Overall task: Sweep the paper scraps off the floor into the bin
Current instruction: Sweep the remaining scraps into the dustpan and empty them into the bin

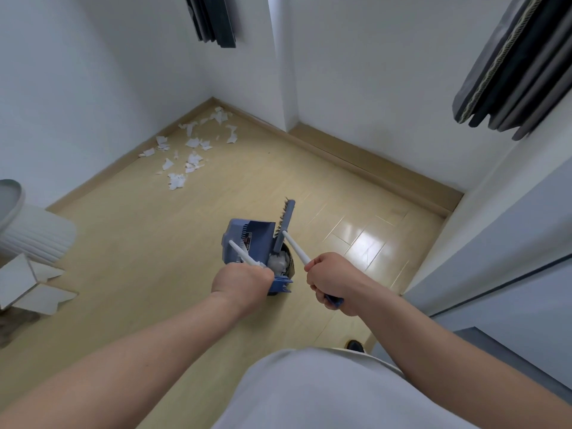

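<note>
My left hand (pixel 242 283) grips the white handle of a blue dustpan (pixel 247 239), which is tilted over a small dark bin (pixel 288 267) holding crumpled white paper. My right hand (pixel 332 278) grips the white handle of a blue broom (pixel 286 224); its brush head stands beside the dustpan, over the bin. Several white paper scraps (pixel 192 147) lie scattered on the wooden floor in the far left corner, well away from both hands.
A white ribbed container (pixel 34 233) stands at the left with folded white cardboard (pixel 28 286) beside it. White walls with wooden skirting close off the corner. A grey cabinet (pixel 510 274) runs along the right. Dark cloths (pixel 520 63) hang above.
</note>
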